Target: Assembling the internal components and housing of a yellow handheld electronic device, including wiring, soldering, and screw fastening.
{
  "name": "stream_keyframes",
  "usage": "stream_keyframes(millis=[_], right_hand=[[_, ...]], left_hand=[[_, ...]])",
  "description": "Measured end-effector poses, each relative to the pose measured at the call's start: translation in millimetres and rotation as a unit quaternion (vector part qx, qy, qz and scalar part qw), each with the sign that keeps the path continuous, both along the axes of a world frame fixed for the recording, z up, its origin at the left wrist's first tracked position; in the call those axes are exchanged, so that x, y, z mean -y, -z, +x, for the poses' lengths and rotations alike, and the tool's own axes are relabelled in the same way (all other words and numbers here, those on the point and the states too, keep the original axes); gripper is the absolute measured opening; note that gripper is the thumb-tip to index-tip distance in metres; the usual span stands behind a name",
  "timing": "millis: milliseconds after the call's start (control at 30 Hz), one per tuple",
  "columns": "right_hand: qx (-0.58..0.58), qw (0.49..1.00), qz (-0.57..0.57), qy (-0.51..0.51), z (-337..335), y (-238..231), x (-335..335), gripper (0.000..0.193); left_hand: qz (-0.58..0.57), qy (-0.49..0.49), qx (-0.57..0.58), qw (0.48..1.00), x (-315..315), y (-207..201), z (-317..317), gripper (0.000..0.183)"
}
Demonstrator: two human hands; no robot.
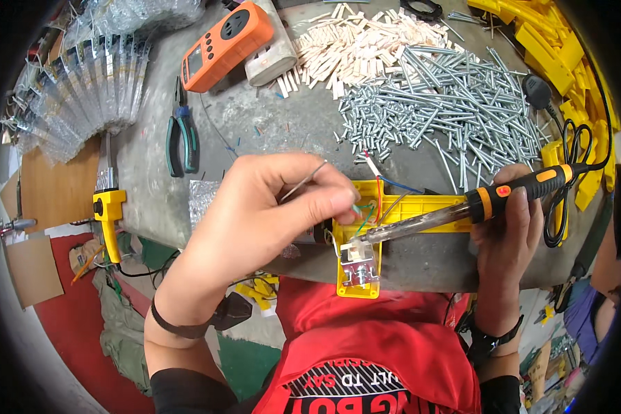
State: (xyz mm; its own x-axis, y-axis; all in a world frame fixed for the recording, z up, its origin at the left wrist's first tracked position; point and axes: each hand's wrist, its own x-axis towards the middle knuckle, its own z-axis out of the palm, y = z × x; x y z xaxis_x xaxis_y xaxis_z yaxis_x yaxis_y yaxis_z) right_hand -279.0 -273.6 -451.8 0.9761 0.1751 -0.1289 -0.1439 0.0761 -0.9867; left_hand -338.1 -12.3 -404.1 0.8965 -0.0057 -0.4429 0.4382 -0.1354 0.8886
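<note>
My right hand [514, 231] is closed around the black and orange handle of a soldering iron [523, 191]. Its metal shaft points left, and the tip meets a small white and metal switch-like part [357, 259] in a yellow plastic housing [421, 204]. Above that part, my left hand [272, 200] pinches a thin grey solder wire [303, 182], one end of which sticks up past the fingers. Beside the left fingertips, a green wire [363, 222] and a red wire [379, 196] run into the housing. The fingertips partly hide the wire ends.
Long and short screws [448, 96] lie heaped behind the housing, near small pale wooden-looking pieces [366, 41]. Teal-handled pliers [183, 138] and an orange meter [228, 45] are at the left. Bubble-wrapped strips [90, 90] fill the far left; yellow housings [552, 55] pile up far right.
</note>
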Motion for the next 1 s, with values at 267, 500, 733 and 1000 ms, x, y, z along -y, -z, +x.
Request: stream_keyframes(millis=[267,500,733,1000], right_hand=[[0.017,1.000,0.002,0.005,2,5,2,0.034],[0.014,1.000,-0.006,0.020,0,3,0,0.033],[0.089,0.986,-0.061,0.126,5,14,3,0.036],[0.036,0.997,-0.038,0.062,-2,2,-3,0.035]], left_hand=[[0.075,-0.029,0.022,0.996,16,7,-12,0.014],[0.166,-0.001,0.159,0.973,18,18,-16,0.017],[0.227,0.024,0.183,0.956,17,13,-14,0.017],[0.240,0.021,0.204,0.949,17,16,-14,0.016]])
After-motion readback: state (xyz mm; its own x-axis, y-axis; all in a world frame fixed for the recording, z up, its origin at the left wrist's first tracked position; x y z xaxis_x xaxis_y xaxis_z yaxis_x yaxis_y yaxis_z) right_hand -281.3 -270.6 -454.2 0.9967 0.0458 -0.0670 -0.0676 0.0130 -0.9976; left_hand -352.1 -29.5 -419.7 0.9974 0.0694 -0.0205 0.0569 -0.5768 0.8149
